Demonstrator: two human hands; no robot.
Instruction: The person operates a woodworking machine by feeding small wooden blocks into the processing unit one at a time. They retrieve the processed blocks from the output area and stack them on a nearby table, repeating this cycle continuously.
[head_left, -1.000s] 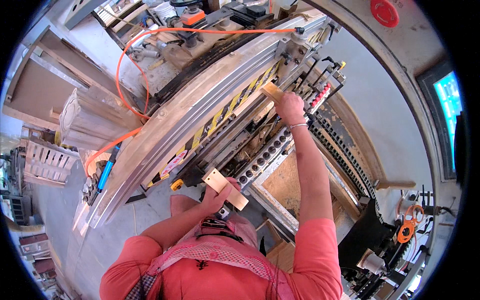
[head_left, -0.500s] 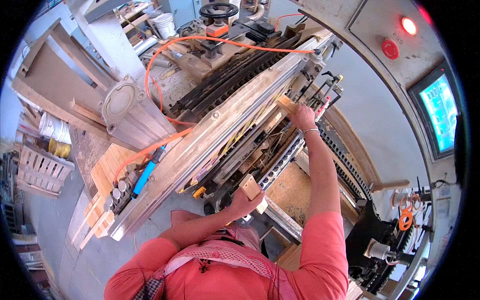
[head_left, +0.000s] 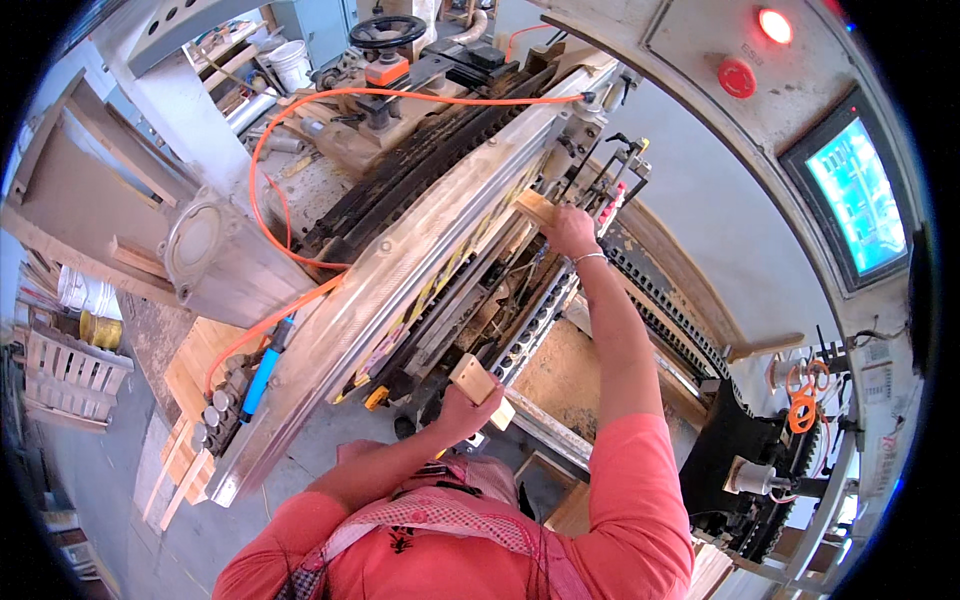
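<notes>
My left hand (head_left: 468, 412) is closed around a pale wooden block (head_left: 472, 378), which shows small holes in its face. Another light wooden edge (head_left: 497, 413) shows beneath that hand; I cannot tell whether it belongs to the same piece. Farther off, my right hand (head_left: 573, 232) grips a second wooden piece (head_left: 535, 206) at the far end of the woodworking machine (head_left: 440, 290). Its fingers curl over the wood, partly hidden from above. Between the two hands run the machine's dark metal rails and clamps (head_left: 500, 310).
Sawdust covers a tray (head_left: 570, 375) beside my right forearm. An orange air hose (head_left: 400, 97) loops over the machine's beam. A screen (head_left: 858, 195) and a red stop button (head_left: 737, 77) are on the panel at right. Stacked boards (head_left: 195, 375) lie at left.
The whole scene has shifted left in the picture as my head turned slightly. Both hands keep their grip on the wood, with little movement against the machine.
</notes>
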